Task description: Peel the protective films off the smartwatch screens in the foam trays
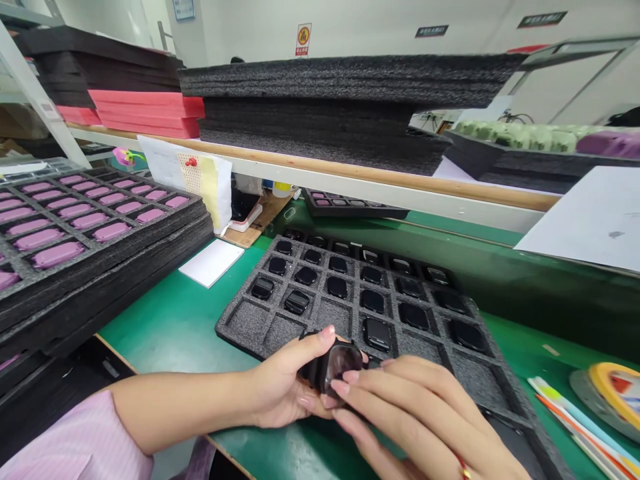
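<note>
My left hand [295, 373] is closed around a black watch case [344, 363] with a glossy, rounded-square face, its thumb on the top edge. Another dark part seems to sit behind that face within the same grip, but its shape is mostly hidden. From the right, my right hand [420, 407] closes its fingertips on the lower edge of the case. Beneath and beyond both hands lies a grey-black foam tray [240, 323] with square pockets. Many pockets hold similar black watch cases [373, 301]; several in the near rows are bare.
Stacked foam trays with purple parts [113, 230] stand at the left. A white pad [211, 262] lies on the green table [170, 333]. Tape rolls [617, 390] and thin coloured sticks [575, 420] are at the right. Overhead, a shelf [370, 183] carries black foam sheets [325, 120].
</note>
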The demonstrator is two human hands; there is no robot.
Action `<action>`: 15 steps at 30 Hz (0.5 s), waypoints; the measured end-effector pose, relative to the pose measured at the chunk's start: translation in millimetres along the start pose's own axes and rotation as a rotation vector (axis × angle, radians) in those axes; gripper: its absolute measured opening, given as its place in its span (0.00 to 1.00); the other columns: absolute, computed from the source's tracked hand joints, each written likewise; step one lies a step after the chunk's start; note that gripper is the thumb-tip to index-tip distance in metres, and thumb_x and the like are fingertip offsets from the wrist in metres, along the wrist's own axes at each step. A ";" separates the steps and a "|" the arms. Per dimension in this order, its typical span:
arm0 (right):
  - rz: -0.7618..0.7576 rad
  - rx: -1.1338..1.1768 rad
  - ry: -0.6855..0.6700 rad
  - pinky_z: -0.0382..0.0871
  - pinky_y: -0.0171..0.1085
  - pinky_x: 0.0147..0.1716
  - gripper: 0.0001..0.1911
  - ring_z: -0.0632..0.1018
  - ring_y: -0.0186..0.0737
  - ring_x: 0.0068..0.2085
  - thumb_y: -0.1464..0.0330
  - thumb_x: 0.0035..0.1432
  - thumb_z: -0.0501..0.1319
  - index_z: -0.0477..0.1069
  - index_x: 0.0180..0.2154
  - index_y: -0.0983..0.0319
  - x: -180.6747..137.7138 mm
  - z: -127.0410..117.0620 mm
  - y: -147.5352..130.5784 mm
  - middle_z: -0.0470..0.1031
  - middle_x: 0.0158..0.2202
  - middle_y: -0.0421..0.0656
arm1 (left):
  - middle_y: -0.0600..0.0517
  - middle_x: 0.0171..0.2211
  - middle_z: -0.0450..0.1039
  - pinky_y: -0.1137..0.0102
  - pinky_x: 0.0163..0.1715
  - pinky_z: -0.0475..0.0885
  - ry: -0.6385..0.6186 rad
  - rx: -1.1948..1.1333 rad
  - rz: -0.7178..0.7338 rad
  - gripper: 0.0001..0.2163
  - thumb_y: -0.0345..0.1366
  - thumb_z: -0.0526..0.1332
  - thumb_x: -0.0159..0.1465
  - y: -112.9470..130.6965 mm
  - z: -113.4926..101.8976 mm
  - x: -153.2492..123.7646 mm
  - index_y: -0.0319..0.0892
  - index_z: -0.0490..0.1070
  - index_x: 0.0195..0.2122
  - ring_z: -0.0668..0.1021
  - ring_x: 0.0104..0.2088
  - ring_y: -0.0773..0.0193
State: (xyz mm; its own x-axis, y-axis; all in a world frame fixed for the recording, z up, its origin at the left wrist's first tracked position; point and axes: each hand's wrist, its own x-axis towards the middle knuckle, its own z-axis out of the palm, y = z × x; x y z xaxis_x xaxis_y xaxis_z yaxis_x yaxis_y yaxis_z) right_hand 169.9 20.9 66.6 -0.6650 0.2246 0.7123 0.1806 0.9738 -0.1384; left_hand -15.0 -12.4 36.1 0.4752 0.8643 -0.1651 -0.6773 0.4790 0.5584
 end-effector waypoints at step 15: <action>0.307 0.220 0.024 0.74 0.31 0.47 0.21 0.78 0.35 0.46 0.60 0.62 0.67 0.66 0.54 0.56 3.8 10.6 12.6 0.78 0.46 0.42 | 0.55 0.21 0.63 0.81 0.13 0.42 0.057 0.005 0.004 0.24 0.53 0.76 0.52 5.3 5.5 0.2 0.35 0.72 0.29 0.59 0.18 0.78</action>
State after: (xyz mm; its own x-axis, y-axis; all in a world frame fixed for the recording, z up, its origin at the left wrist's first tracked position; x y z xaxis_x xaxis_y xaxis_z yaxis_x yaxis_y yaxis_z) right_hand 162.0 34.5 60.2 -0.5867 0.5089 0.6299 0.2074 0.8464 -0.4906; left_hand -15.3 -10.5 43.5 0.4394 0.8737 -0.2088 -0.6764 0.4747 0.5632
